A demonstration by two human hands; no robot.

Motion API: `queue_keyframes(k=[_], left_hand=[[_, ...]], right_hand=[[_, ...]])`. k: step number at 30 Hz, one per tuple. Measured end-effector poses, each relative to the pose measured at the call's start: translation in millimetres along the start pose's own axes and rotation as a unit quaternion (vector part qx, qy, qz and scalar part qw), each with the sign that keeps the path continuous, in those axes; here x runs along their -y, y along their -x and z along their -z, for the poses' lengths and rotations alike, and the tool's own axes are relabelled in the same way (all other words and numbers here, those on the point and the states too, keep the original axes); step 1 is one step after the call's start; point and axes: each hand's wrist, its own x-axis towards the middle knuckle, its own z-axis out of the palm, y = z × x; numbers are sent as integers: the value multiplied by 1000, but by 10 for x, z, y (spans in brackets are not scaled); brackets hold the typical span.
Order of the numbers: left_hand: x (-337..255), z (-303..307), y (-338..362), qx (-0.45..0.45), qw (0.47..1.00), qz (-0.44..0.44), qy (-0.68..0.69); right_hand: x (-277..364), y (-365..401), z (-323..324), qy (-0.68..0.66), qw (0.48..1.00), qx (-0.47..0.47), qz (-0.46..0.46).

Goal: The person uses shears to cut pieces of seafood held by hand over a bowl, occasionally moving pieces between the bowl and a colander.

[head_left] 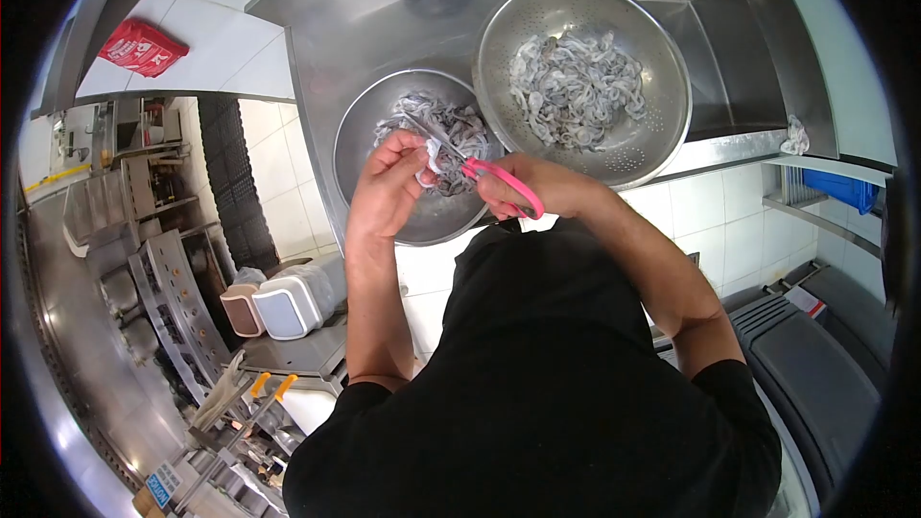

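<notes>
Head camera view: the left hand (382, 190) has its thumb and fingers pinched together on a small, pale, limp, wet-looking piece (431, 163), held above a round, wide, brushed-steel bowl (353, 146). The right hand (523, 180) is closed around the handles of pink-handled scissors with metal blades (477, 166), which point away from the body beside the piece; whether the blades are parted is too small to tell. Below, a tangled heap of soft grey-and-white strips (467, 127) lies in the bowl, and a similar curled grey-and-white mass (578, 91) lies in the large perforated steel colander (662, 77) just to the right, on the stainless-steel counter (350, 31). By its look, the piece should be light, floppy and slippery, sagging wherever it is unsupported and apt to slide from a loose pinch; squeezing hard might tear it. A firm fingertip hold on its thicker part, clear of the blades, seems best. The scissors should be stiff and light, best gripped by the pink loops, which wet fingers could make slick.
</notes>
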Motion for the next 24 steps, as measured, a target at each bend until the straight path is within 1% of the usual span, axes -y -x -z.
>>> queue_keyframes(k=[4, 7, 8, 10, 13, 14, 15, 16, 19, 20, 22, 23, 24], left_hand=[[-29, 38, 5, -9, 1000, -2, -12], [-11, 88, -7, -64, 995, -16, -77], [11, 138, -24, -97, 984, -24, -150], [80, 292, -62, -163, 941, -39, -293], [149, 428, -97, -196, 902, -38, -383], [171, 451, -99, -202, 846, -34, -493], [183, 424, -102, -204, 777, -32, -595], [198, 390, -137, -201, 697, -33, -687], [462, 608, -245, -229, 528, -151, -804], [460, 649, -281, -218, 542, -119, -803], [292, 434, -321, -197, 566, -52, -799], [184, 271, -342, -191, 593, 27, -782], [176, 168, -361, -198, 570, -18, -797]], right_hand=[[-50, -34, -41, -6, 1000, -22, -5], [-57, -25, -53, 10, 999, -22, -21], [-71, -22, -57, 5, 1000, -24, -15], [-101, -19, -65, -4, 1000, -28, -4], [-39, 36, -31, -58, 998, 4, 17], [-53, 38, -24, -73, 997, 12, -1], [-72, 26, -14, -88, 996, 17, -18], [-87, 22, 8, -101, 994, 21, -35], [-147, -1, -30, -144, 984, -52, -90], [-138, 67, 9, -148, 985, -63, -67], [-17, 235, 68, -156, 984, -82, -23], [1, 330, 129, -148, 983, -106, -4], [-3, 446, 221, -141, 981, -132, 8]])
